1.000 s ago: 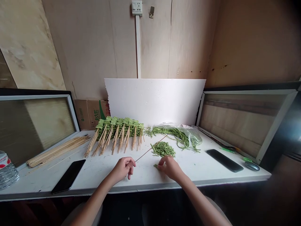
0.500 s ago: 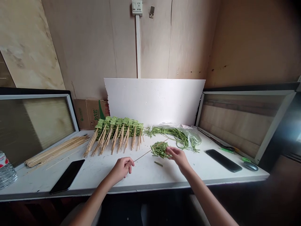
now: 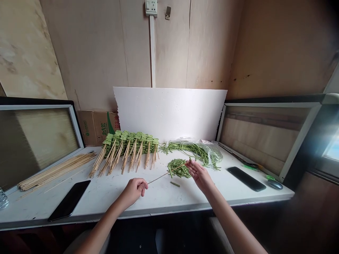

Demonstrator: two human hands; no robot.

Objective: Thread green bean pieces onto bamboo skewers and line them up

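Note:
My left hand (image 3: 134,192) is closed around the lower end of a thin wooden skewer (image 3: 159,177), which slants up to the right. At its far tip, my right hand (image 3: 198,175) pinches a short piece of green bean (image 3: 190,159) against the skewer; whether the tip has pierced it is hidden by the fingers. Below and left of that hand lies a pile of cut green bean pieces (image 3: 177,166). One loose piece (image 3: 175,184) rests in front of the pile. Farther back on the left, filled bean skewers (image 3: 129,139) are stacked with their sticks pointing towards me.
Bare skewers (image 3: 57,170) lie in a bundle at the left, behind a black phone (image 3: 70,200). Long uncut beans (image 3: 197,150) sit partly in a clear plastic bag. On the right are another phone (image 3: 246,179) and a computer mouse (image 3: 274,184). A white foam board (image 3: 169,113) stands behind.
My right hand has lifted from the edge of the pile to the skewer's tip with a bean piece. My left hand still holds the skewer. The view has shifted slightly right.

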